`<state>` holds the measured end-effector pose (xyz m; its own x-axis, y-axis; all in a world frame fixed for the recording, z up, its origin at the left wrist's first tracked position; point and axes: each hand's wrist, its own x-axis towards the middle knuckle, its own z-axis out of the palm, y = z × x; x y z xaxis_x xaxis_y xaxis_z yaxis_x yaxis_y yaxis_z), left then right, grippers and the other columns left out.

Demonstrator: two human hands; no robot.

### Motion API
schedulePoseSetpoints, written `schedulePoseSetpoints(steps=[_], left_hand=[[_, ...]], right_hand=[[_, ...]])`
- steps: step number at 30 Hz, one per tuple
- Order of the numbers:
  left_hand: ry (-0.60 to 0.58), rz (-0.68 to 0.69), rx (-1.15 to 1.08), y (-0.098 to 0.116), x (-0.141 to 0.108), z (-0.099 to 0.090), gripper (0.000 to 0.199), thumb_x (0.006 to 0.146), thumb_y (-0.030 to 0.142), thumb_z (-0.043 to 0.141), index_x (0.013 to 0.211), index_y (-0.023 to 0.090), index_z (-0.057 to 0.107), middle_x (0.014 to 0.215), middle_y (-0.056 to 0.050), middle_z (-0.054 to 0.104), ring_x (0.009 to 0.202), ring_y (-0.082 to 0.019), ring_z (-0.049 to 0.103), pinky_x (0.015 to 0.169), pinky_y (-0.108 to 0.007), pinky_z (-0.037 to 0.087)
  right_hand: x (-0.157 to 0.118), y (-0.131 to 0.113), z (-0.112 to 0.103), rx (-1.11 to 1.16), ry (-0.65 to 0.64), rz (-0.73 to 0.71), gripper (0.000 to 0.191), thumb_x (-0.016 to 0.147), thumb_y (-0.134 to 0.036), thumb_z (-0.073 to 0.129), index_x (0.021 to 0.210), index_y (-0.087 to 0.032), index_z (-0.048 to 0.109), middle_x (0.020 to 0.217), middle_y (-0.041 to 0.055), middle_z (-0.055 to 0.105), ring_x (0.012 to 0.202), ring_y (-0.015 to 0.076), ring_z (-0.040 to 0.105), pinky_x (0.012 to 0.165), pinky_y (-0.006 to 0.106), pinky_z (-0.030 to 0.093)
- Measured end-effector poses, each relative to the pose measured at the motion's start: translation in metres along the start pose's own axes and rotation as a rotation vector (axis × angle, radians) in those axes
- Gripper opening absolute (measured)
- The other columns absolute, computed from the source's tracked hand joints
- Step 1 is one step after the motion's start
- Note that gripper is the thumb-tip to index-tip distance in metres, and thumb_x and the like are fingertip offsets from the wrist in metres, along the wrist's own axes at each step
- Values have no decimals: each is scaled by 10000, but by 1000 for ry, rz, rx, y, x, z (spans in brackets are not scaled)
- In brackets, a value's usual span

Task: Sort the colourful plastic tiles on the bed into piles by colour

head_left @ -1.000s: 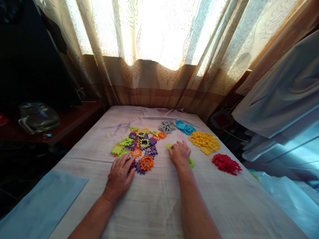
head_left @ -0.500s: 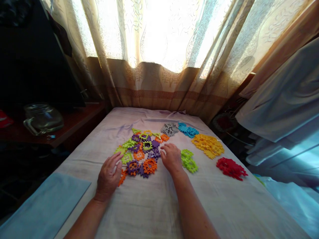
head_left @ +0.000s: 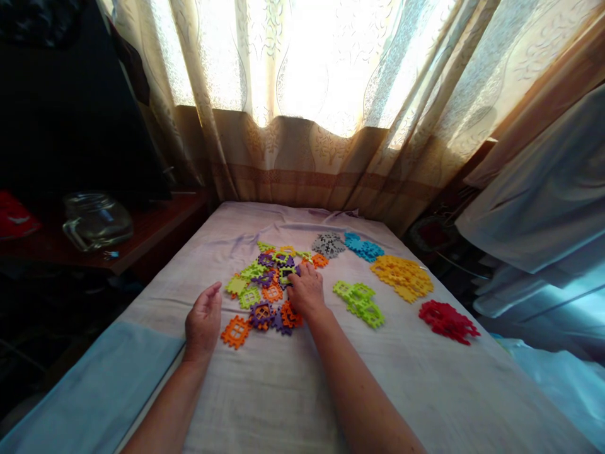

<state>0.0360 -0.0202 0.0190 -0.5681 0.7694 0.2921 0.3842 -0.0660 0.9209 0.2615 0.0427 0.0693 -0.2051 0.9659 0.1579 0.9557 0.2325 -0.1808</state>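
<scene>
My right hand [head_left: 308, 292] reaches into a mixed pile of toothed plastic tiles. Its fingers are bent down over purple tiles beside a lime-green frame tile [head_left: 286, 275]; what lies under the fingertips is hidden. To the left of the pile, my left hand [head_left: 204, 320] hovers open, fingers stretched and holding nothing. Nearest to it are an orange window tile [head_left: 236, 332] and a plain lime-green tile [head_left: 236, 285]. Purple and orange tiles overlap at the pile's near side. A separate lime-green heap [head_left: 362, 304] lies right of my right hand.
Single-colour heaps stand further right: grey [head_left: 328, 244], blue [head_left: 363, 246], yellow [head_left: 401, 277] and red [head_left: 448, 321]. A light-blue cloth [head_left: 108, 372] covers the left front edge. A glass jug [head_left: 97, 221] sits on the side table, and curtains hang behind.
My right hand has moved left, away from the lime-green heap and onto the mixed pile. My left hand has drawn back from the tiles, uncovering the orange window tile. The view shifted slightly.
</scene>
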Motion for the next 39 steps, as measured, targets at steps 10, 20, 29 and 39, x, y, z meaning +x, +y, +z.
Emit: schedulePoseSetpoints(steps=[10, 20, 29, 39], left_hand=[[-17, -29, 18, 1, 1, 0, 462, 781, 489, 525, 1105, 196, 676, 1126, -86, 721, 1083, -246, 652, 1030, -417, 466], [-18, -18, 36, 10, -2, 0, 467, 771, 496, 529, 1098, 197, 680, 1139, -85, 715, 1117, -253, 636, 1071, -426, 430], [-7, 2, 46, 4, -1, 1, 452, 781, 500, 532, 1089, 205, 682, 1118, -75, 722, 1108, -247, 642, 1065, -416, 437], [-10, 47, 69, 0, -1, 1, 404, 814, 450, 511, 1087, 203, 677, 1105, -68, 734, 1067, -224, 667, 985, -375, 505]], right_hand=[[-21, 33, -14, 42, 138, 47, 176, 879, -226, 558, 966, -216, 710, 1402, 86, 542, 1369, 276, 347, 1069, 444, 288], [-49, 129, -50, -48, 56, 457, 175, 845, -239, 588, 891, -236, 758, 1140, 105, 674, 1186, 293, 522, 924, 438, 419], [-51, 123, -55, -53, 33, 490, 225, 840, -243, 581, 968, -256, 766, 1145, 110, 682, 1139, 281, 557, 895, 413, 430], [-38, 53, -36, 70, 123, 99, 211, 891, -229, 543, 989, -249, 728, 1204, 59, 676, 1275, 256, 462, 1005, 396, 348]])
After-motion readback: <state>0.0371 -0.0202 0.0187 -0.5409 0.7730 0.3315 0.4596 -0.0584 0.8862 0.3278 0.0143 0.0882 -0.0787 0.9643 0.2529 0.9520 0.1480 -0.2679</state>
